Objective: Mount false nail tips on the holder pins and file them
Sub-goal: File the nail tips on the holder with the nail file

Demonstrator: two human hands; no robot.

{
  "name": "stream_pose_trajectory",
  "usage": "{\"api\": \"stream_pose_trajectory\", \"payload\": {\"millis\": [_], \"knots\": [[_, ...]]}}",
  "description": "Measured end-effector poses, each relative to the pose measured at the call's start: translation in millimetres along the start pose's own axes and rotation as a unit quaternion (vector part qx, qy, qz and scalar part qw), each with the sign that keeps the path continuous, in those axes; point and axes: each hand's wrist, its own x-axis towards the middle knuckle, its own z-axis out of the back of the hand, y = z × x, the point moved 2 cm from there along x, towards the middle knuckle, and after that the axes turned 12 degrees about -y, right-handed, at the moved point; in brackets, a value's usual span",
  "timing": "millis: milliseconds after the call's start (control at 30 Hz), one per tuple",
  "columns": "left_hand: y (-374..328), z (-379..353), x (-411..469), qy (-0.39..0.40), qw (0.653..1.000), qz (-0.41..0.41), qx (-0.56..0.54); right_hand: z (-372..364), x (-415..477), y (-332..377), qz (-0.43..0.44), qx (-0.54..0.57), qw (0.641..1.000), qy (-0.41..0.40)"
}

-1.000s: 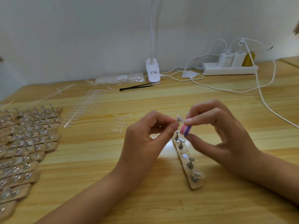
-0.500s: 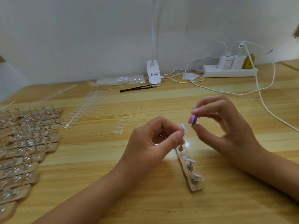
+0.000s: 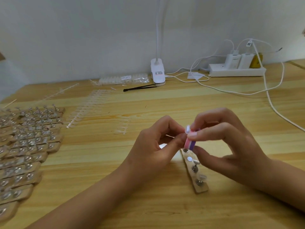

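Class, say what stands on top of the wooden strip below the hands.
On the wooden strip stand metal pins; two carry clear nail tips; a white dot lies between. Fingers and the pink-purple file hide its far end.

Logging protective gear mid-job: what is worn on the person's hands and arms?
Nothing visible: left hand and right hand are ungloved and ringless; left forearm and right forearm are bare to the frame edge, no sleeves, watch or bracelets.

Left hand and right hand close together — fingers pinching
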Motion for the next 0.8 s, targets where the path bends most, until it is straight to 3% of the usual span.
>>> {"api": "stream_pose_trajectory", "payload": {"millis": [333,467,600,700,800], "knots": [[5.2,3.0,4.4,-0.013,0.999,0.027,-0.036,3.0,3.0,-5.6,-0.040,0.028,0.999,-0.010],[5.4,2.7,4.7,-0.008,0.999,0.019,-0.039,1.9,1.5,-2.9,-0.006,0.020,1.000,-0.002],[6.1,1.2,3.0,0.001,0.999,0.028,-0.045,5.6,3.7,-5.3,-0.035,0.013,0.999,-0.012],[4.3,1.7,2.8,0.002,0.999,0.018,-0.048,2.5,1.3,2.7,0.011,0.011,1.000,-0.003],[4.6,1.3,2.8,0.003,0.998,0.033,-0.050,5.2,3.6,-3.1,-0.021,0.010,1.000,-0.011]]}}
